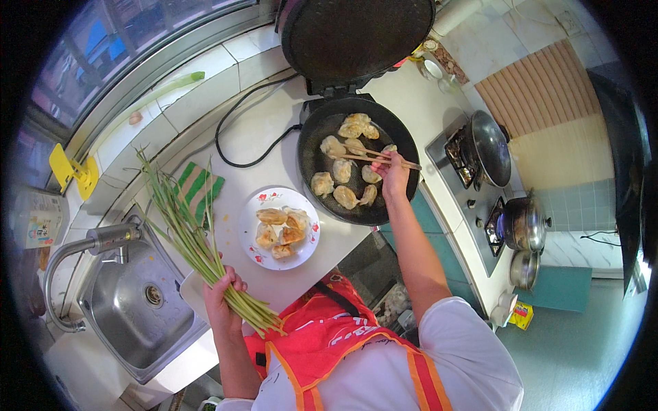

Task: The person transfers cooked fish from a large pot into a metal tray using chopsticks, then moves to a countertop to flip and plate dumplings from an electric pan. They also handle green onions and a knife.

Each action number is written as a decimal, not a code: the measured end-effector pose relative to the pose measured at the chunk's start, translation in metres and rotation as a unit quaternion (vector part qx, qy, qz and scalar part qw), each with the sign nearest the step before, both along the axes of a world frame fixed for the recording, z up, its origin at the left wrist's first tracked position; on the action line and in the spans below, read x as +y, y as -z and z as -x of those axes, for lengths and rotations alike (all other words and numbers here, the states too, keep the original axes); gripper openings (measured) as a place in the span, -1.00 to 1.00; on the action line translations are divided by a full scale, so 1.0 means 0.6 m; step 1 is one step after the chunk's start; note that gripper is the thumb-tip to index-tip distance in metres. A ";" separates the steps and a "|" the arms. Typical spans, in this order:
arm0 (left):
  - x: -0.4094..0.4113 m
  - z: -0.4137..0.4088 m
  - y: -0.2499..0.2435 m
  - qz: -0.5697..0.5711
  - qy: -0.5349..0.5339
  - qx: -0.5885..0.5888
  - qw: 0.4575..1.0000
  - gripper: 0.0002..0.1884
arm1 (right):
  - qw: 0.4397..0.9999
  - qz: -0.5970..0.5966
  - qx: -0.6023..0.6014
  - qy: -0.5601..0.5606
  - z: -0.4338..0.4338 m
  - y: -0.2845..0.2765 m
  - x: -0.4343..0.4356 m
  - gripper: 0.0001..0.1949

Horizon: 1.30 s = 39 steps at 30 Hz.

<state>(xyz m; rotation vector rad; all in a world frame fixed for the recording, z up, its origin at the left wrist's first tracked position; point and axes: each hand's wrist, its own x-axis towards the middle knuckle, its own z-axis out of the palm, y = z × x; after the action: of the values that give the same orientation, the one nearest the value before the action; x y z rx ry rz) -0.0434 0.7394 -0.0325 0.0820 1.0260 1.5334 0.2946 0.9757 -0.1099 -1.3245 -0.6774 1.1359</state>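
Note:
A bundle of long green vegetable stalks (200, 251) is gripped in my left hand (226, 293), beside the sink, with the tips fanning up and to the left. My right hand (393, 172) holds a pair of wooden chopsticks (372, 157) over a black electric griddle (334, 208). Their tips point left, close to browned dumplings (343, 170) spread on the griddle; whether they touch one I cannot tell. The griddle's round lid (357, 36) stands raised. Left of the griddle, a white floral plate (252, 218) bears several browned dumplings (292, 235).
A steel sink (139, 334) with a faucet (92, 246) lies at left, near a striped green cloth (198, 190). A black power cord (231, 162) curves across the counter. On the right, a wok (491, 149) and a lidded pot (527, 226) stand on a gas stove, flame showing under the pot.

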 end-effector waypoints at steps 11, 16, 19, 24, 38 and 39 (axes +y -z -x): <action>-0.007 0.003 0.003 0.003 -0.009 -0.001 1.000 -0.47 | 0.881 -0.198 -0.393 -0.173 0.051 -0.017 -0.067 -0.79; -0.006 0.002 0.008 -0.002 -0.003 0.000 1.000 -0.48 | 0.717 -0.306 -0.562 -0.277 0.078 -0.050 -0.124 -0.81; -0.002 0.001 0.005 -0.003 0.003 0.000 1.000 -0.48 | 0.730 -0.310 -0.548 -0.265 0.082 -0.062 -0.127 -0.83; -0.003 0.001 0.004 -0.011 0.004 -0.007 1.000 -0.49 | 0.946 -0.133 -0.257 -0.149 0.073 -0.076 -0.130 -0.82; 0.000 -0.007 0.000 -0.005 0.028 0.003 1.000 -0.45 | 0.989 0.000 -0.060 -0.138 0.012 -0.028 -0.112 -0.69; 0.000 -0.008 -0.002 -0.006 0.032 0.006 0.999 -0.44 | 0.990 -0.008 -0.049 -0.128 0.015 -0.025 -0.105 -0.69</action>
<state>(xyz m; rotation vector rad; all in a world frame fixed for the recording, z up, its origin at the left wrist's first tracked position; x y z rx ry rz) -0.0387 0.7392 -0.0315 0.1303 1.0145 1.4819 0.2855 0.9125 -0.0946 -1.3131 -0.9481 1.2733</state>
